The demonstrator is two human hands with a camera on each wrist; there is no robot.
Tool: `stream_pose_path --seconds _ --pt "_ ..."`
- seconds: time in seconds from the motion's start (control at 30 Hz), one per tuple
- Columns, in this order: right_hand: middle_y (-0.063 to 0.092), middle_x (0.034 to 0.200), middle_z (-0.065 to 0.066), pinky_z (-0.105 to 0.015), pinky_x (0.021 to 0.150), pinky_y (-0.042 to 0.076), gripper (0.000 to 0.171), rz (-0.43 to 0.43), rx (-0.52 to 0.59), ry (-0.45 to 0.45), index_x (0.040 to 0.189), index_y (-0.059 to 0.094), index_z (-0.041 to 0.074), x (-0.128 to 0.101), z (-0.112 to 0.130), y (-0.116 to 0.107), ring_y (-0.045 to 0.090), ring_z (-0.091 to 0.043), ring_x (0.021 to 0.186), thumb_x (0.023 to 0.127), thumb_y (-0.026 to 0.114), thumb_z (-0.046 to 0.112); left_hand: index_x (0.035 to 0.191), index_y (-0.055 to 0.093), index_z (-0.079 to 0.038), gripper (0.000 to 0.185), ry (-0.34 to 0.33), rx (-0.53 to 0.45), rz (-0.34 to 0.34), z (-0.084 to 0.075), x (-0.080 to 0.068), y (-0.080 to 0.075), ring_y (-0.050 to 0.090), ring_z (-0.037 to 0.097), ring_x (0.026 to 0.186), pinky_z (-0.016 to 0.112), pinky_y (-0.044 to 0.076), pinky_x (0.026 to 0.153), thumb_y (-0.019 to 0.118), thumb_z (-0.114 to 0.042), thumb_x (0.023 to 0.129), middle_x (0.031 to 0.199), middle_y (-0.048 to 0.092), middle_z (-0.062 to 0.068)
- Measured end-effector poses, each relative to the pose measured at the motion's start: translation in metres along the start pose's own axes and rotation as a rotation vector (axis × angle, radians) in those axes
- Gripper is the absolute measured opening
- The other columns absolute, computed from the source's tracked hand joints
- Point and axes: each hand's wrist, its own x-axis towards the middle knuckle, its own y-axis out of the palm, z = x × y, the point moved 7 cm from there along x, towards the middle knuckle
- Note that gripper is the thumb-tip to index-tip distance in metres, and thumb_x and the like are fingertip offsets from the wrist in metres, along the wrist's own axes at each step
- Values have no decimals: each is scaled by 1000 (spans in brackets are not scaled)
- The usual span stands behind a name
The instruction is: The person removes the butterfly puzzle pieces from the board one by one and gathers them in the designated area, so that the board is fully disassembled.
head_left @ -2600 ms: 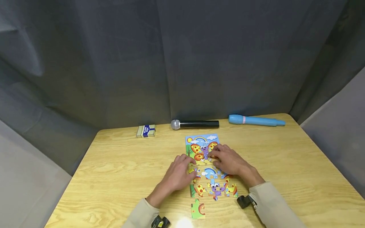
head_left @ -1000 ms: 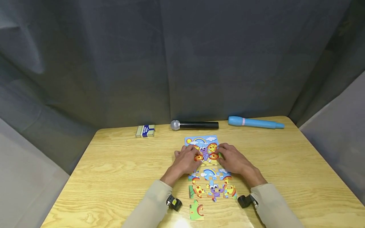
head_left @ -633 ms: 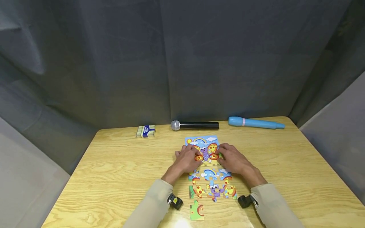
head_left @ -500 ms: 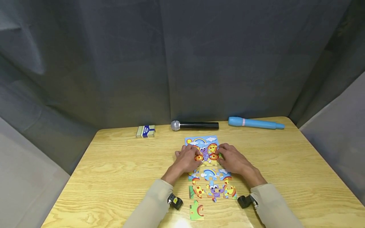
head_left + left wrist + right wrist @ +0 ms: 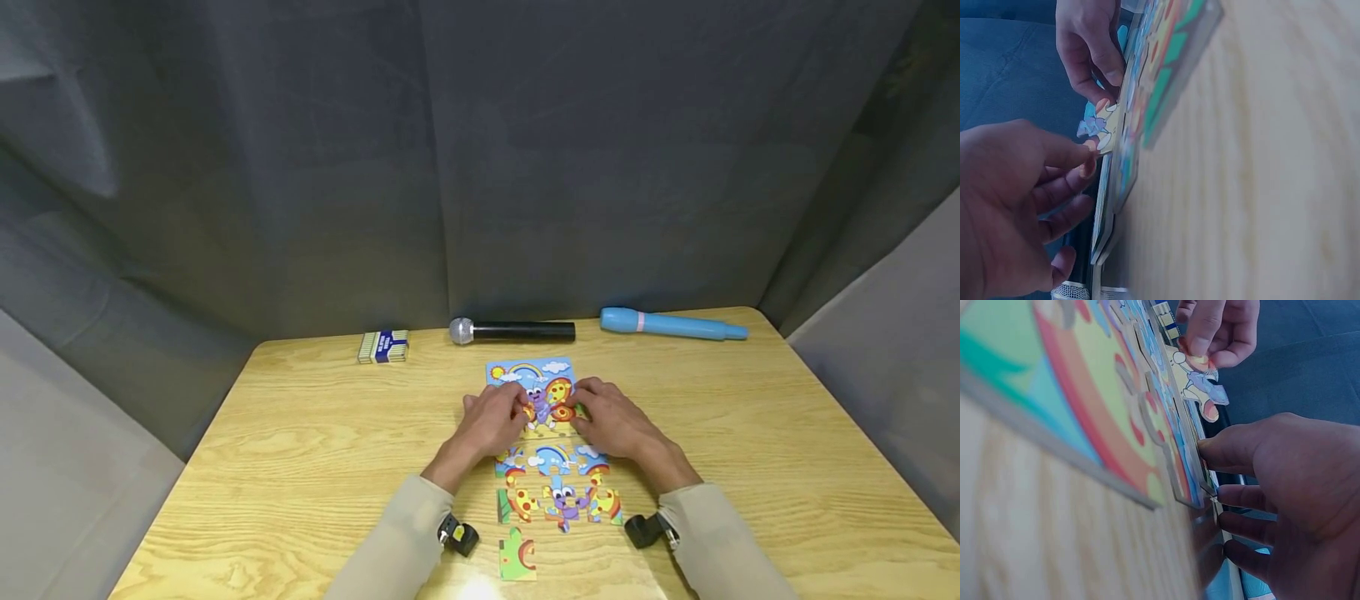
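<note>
My left hand (image 5: 491, 421) pinches a puzzle piece (image 5: 1200, 381) between thumb and index finger. The piece has a purple body, white feet and part of an orange wing, and it tilts up over the butterfly picture board (image 5: 527, 364). At the board's right edge is my right hand (image 5: 615, 419), its thumb (image 5: 1235, 447) and fingertips touching along that edge, fingers loosely extended. Several loose pieces lie below the board: a rainbow piece (image 5: 553, 458), a purple butterfly-face piece (image 5: 564, 502), and a green piece (image 5: 517, 557) nearest me.
Along the back of the wooden table (image 5: 315, 467) lie a striped box with a blue band (image 5: 383, 346), a black microphone (image 5: 517, 330) and a blue microphone-shaped object (image 5: 675, 323). Dark cloth (image 5: 337, 167) hangs behind.
My left hand has moved from the board's lower left corner onto its left side, and its fingers have just drawn together on the piece. My right hand shifted slightly right, then stayed.
</note>
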Motion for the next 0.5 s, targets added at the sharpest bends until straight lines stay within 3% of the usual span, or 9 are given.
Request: stream_pose_path --seconds 0.1,0.33,0.5 --pt "51 135 -14 -51 103 39 25 -5 -1 -5 114 66 11 0 0 1 48 -33 122 91 64 21 99 62 -22 11 29 -14 -19 -1 -1 -2 53 12 87 34 26 73 59 -18 90 73 55 -13" --pt "52 134 -14 -52 102 39 24 -11 3 -17 112 66 11 0 1 0 49 -34 121 90 64 20 104 65 -27 18 44 -78 -20 0 -7 -6 57 14 101 34 27 74 56 -17 93 76 58 -16" --pt "52 133 -14 -51 103 39 24 -18 0 -18 112 66 11 0 1 -1 49 -33 121 90 64 20 103 64 -28 16 54 -96 -2 -3 -13 -8 58 11 95 33 28 75 55 -20 93 66 53 -14"
